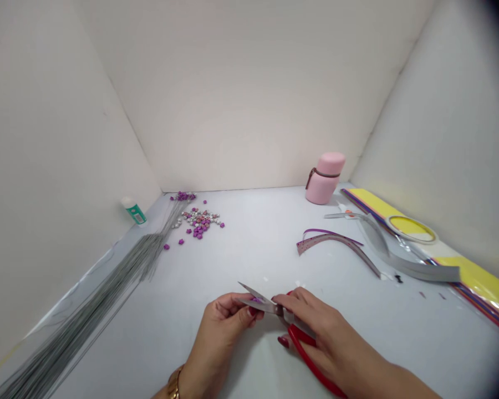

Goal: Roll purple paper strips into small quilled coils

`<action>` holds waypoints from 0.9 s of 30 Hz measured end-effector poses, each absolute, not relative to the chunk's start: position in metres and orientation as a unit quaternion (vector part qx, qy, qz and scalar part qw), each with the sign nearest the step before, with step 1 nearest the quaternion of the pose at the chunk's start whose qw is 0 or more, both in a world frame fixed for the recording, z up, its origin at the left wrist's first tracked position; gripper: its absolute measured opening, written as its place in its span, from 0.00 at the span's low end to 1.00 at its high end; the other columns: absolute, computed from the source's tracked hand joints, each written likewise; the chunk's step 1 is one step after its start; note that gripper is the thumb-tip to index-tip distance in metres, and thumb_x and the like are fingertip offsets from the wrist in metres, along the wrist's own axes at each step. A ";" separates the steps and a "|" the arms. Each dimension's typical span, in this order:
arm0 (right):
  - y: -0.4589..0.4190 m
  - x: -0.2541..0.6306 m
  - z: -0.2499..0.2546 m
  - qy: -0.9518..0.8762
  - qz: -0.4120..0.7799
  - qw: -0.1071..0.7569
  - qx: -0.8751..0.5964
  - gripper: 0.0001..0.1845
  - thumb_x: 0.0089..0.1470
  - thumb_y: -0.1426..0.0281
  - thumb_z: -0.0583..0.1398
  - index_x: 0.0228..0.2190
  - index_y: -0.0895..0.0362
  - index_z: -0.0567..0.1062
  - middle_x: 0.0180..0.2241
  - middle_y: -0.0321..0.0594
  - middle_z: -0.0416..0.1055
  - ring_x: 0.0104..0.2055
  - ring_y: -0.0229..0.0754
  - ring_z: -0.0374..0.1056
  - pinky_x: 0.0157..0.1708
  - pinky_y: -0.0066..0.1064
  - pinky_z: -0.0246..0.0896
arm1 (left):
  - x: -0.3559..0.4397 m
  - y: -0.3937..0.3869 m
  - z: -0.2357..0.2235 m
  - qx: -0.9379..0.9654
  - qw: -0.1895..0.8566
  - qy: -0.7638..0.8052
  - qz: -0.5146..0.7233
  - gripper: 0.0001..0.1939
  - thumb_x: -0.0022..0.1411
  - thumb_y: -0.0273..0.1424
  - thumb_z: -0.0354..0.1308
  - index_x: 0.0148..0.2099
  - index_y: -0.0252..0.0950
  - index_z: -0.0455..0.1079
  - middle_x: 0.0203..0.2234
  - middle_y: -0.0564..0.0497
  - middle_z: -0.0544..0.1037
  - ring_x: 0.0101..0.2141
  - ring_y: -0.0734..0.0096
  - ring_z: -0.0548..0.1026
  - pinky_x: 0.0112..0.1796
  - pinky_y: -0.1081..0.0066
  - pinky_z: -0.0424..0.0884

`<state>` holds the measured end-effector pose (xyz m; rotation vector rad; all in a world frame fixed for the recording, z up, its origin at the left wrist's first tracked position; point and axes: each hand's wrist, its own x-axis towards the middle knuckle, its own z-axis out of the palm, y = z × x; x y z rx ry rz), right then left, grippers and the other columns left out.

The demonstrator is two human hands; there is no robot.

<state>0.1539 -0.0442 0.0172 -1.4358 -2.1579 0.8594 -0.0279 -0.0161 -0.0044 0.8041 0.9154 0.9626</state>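
Low in the middle of the head view, my left hand (228,321) pinches a small purple folded paper piece (256,300) between thumb and fingers. My right hand (320,327) grips red-handled scissors (301,346). Their blades are parted and point left, lying across the purple piece at my left fingertips. The blades partly cover that piece, so its exact shape is hard to make out. Beyond my hands, toward the back left, lies a loose pile of small purple, silver and pinkish paper stars (202,220).
A long bundle of thin grey-green wires (108,293) runs along the left, beside a glue stick (134,211). A pink flask (325,178) stands at the back right. Paper strips (336,238), a tape roll (411,229) and yellow packets (474,277) lie on the right.
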 end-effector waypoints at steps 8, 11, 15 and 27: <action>-0.041 0.156 0.018 -0.775 0.311 0.221 -0.504 0.19 0.49 0.76 0.57 0.45 0.52 0.66 0.33 0.37 0.65 0.34 0.38 0.63 0.35 0.26 0.58 | -0.029 -0.017 -0.003 0.378 0.710 0.421 0.421 0.02 0.50 0.25 0.60 0.28 0.31 0.74 0.22 0.51 0.76 0.26 0.76 0.70 0.30 0.79 0.63; -0.042 0.155 0.018 -0.776 0.308 0.207 -0.509 0.17 0.50 0.73 0.57 0.44 0.53 0.66 0.31 0.37 0.65 0.32 0.38 0.64 0.33 0.26 0.59 | -0.029 -0.016 -0.005 0.366 0.713 0.426 0.420 0.03 0.49 0.26 0.62 0.28 0.30 0.73 0.22 0.50 0.76 0.26 0.76 0.70 0.30 0.78 0.64; -0.037 0.163 0.015 -0.776 0.265 0.206 -0.535 0.15 0.51 0.70 0.55 0.43 0.54 0.66 0.30 0.38 0.65 0.32 0.39 0.65 0.32 0.26 0.60 | -0.027 -0.016 -0.004 0.330 0.716 0.448 0.422 0.06 0.47 0.27 0.64 0.30 0.30 0.73 0.21 0.50 0.76 0.25 0.76 0.71 0.30 0.78 0.65; -0.020 0.220 0.009 -0.787 0.028 0.123 -0.604 0.15 0.50 0.71 0.52 0.42 0.54 0.68 0.35 0.45 0.67 0.36 0.47 0.65 0.34 0.36 0.62 | -0.029 -0.016 -0.007 0.313 0.715 0.441 0.444 0.09 0.50 0.29 0.62 0.35 0.32 0.71 0.27 0.49 0.77 0.28 0.76 0.73 0.33 0.77 0.67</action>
